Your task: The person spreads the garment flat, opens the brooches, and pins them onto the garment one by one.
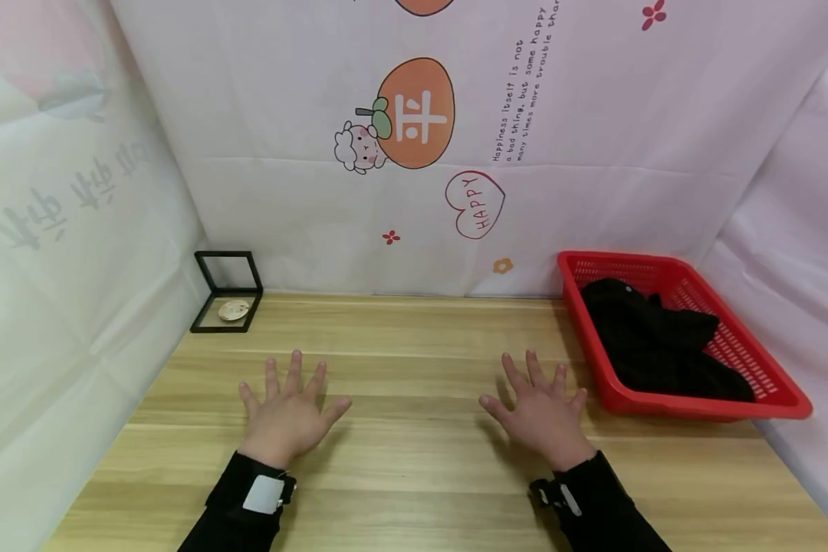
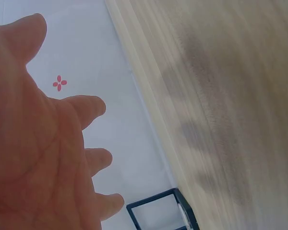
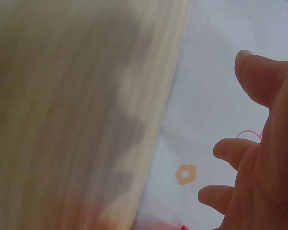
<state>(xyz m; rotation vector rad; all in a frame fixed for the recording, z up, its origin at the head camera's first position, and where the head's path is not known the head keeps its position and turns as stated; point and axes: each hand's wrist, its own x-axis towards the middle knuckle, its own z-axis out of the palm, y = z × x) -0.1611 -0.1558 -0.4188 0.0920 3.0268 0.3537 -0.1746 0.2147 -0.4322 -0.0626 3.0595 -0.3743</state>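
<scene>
Both hands hover palm down over the wooden table (image 1: pixel 414 460), fingers spread and holding nothing. My left hand (image 1: pixel 286 418) is nearest to a small black-framed case (image 1: pixel 228 293) at the back left, which stands opened with a round, pale, patterned piece (image 1: pixel 234 310) in its lower half. On the other side my right hand (image 1: pixel 541 414) is just left of a red plastic basket (image 1: pixel 704 412). Black cloth (image 1: pixel 662 337) lies bunched inside that basket. In the left wrist view the palm (image 2: pixel 38 158) shows bare, with the case's frame beyond the fingertips.
A white printed cloth (image 1: pixel 303 222) hangs along the table's back edge, with more white cloth at the left (image 1: pixel 76 291) and right (image 1: pixel 800 253) sides. Black sleeves with wrist straps cover both forearms. Wood surface lies between the two hands.
</scene>
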